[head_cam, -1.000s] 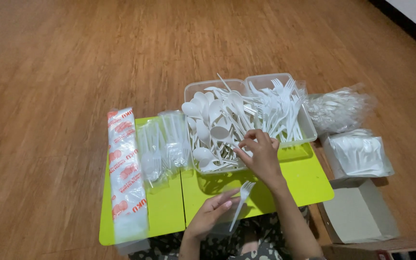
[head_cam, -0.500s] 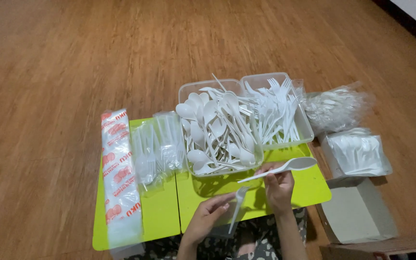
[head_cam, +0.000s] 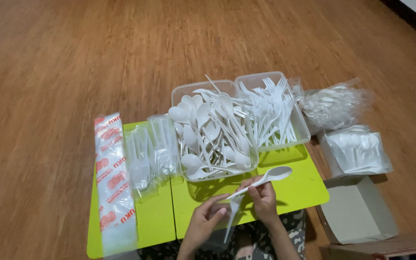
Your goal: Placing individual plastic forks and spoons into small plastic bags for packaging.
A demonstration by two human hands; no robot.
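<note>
1. A white plastic spoon (head_cam: 261, 179) is pinched by its handle in the right hand (head_cam: 264, 198), low and right of centre in the frame; half a second ago it was held higher, and a second ago that hand was in the spoon tub (head_cam: 213, 131).
2. A white fork (head_cam: 232, 212) is held between the fingers of the left hand (head_cam: 208, 220), as before, at the bottom centre.
3. Both hands are kept over the lime-green tabletop (head_cam: 294, 190).
</note>
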